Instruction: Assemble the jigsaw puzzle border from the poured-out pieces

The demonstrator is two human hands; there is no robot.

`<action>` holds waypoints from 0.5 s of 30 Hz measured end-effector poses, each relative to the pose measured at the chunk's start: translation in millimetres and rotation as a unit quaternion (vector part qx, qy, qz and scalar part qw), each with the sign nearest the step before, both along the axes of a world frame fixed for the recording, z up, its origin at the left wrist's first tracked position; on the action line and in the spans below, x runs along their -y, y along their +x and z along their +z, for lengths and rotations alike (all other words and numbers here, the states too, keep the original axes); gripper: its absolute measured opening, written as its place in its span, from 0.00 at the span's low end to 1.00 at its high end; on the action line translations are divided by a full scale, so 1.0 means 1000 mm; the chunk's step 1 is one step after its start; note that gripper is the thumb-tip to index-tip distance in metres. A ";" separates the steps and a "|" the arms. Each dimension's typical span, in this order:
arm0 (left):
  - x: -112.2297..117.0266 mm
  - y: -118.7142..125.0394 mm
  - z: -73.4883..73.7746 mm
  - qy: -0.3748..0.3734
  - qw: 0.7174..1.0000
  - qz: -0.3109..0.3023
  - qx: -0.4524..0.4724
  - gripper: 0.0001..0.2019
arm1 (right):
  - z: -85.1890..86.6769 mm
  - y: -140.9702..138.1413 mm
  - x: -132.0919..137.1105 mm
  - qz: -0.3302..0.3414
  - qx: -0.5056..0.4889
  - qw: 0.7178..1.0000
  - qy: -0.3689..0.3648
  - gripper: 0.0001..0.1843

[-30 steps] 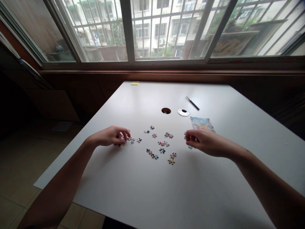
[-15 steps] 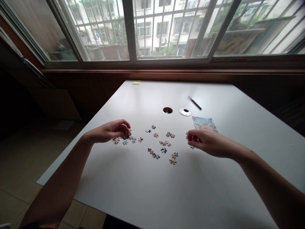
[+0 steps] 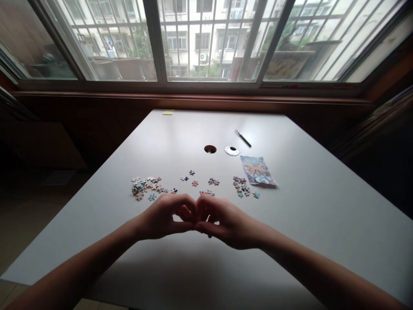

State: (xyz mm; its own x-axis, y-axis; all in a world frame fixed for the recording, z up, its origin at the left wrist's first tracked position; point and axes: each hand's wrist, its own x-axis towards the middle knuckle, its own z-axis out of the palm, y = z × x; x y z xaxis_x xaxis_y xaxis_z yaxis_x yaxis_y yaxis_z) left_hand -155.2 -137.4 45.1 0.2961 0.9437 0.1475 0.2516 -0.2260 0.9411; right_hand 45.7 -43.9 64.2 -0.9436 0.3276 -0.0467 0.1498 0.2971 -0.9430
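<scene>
My left hand (image 3: 163, 217) and my right hand (image 3: 230, 221) meet fingertip to fingertip above the near middle of the white table (image 3: 206, 271). Thumbs and fingers are pinched together on both. Whatever sits between the fingertips is hidden or too small to make out. Just beyond the hands lie loose jigsaw pieces (image 3: 195, 183), some partly covered by the fingers. To the left is a heaped pile of puzzle pieces (image 3: 145, 185), several face down. A smaller cluster of pieces (image 3: 240, 185) lies to the right, beside a colourful picture sheet (image 3: 258, 170).
Farther back, a dark pen (image 3: 243, 138) lies near a round silver cover (image 3: 232, 150) and an open cable hole (image 3: 210, 149). A yellow sticker (image 3: 168, 112) marks the far edge. Barred windows (image 3: 206, 43) stand behind the table.
My left hand has come right from the left pile and my right hand left from the right cluster, until they touch. The view has shifted to the right.
</scene>
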 end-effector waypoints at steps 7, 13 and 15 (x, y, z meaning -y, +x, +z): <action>-0.007 -0.019 -0.001 0.169 0.977 0.052 -0.116 0.08 | -0.004 0.013 -0.041 -0.057 0.027 0.998 0.022 0.05; -0.018 -0.085 0.003 0.201 0.903 0.254 -0.282 0.06 | 0.007 0.058 -0.122 -0.106 0.202 0.941 0.250 0.07; -0.020 -0.100 0.003 0.201 0.885 0.285 -0.309 0.07 | 0.002 0.064 -0.130 -0.061 0.245 0.929 0.271 0.05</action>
State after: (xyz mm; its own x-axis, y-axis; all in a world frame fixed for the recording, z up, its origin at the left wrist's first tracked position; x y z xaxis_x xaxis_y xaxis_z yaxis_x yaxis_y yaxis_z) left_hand -255.5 -117.2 48.1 -0.0690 0.8740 0.4810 0.8707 -0.1826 0.4567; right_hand 109.3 86.3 66.0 -0.8070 0.5317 -0.2570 0.5851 0.6609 -0.4699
